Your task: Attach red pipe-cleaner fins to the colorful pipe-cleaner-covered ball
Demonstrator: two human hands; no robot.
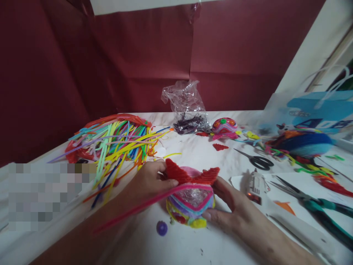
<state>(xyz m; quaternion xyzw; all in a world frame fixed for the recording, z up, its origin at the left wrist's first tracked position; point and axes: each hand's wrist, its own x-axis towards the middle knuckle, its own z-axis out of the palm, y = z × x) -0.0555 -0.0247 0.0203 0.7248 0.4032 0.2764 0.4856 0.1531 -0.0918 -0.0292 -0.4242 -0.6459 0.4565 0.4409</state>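
Note:
A round pipe-cleaner ornament [190,204] is held between my hands, low over the table. Yellow, blue and purple bands curve around its crinkled clear middle, and two ridged red pieces [178,173] stick up from its top. A long pink pipe cleaner [132,211] runs along its upper edge, with the loose end trailing to the lower left. My left hand [153,180] is closed, its thumb pressing the pipe cleaner at the ornament's left corner. My right hand [230,204] grips the ornament's right side, thumb at the lower edge. A purple ball [161,228] lies just below left.
Loose pipe cleaners [121,141] are heaped at left. A clear plastic bag [189,110] and a finished-looking similar ornament [224,127] stand behind. Rightward lie black scissors [259,161], a glue gun [255,187], green-handled pliers [314,204] and a blue-and-white bag [317,106].

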